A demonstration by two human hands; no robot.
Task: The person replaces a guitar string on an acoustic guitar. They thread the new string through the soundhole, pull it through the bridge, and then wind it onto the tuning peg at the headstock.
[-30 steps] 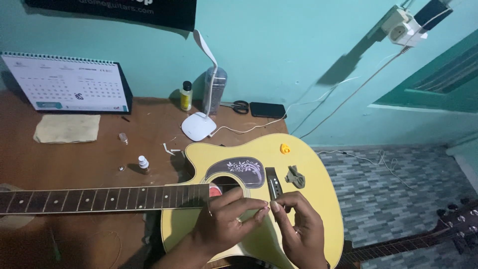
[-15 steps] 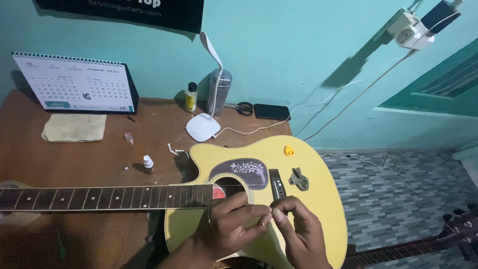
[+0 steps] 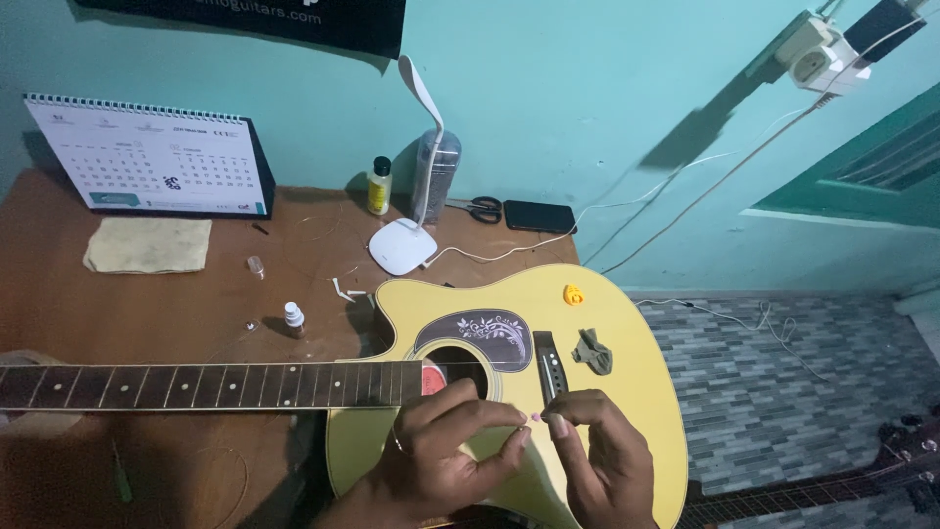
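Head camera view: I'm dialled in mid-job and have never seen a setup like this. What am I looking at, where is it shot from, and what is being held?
There is no machine here: a person works with two bare hands, and the single picture comes from a camera worn on their head, looking down.

A yellow acoustic guitar lies flat on a brown wooden table, its dark neck pointing left. The left hand and right hand meet over the body near the dark bridge, pinching a tiny pale pink piece between their fingertips; it is too small to identify.

On the guitar top lie a small yellow piece and a grey-green scrap. On the table: a desk calendar, a beige cloth, a white desk lamp, two small bottles, black scissors and a black phone.
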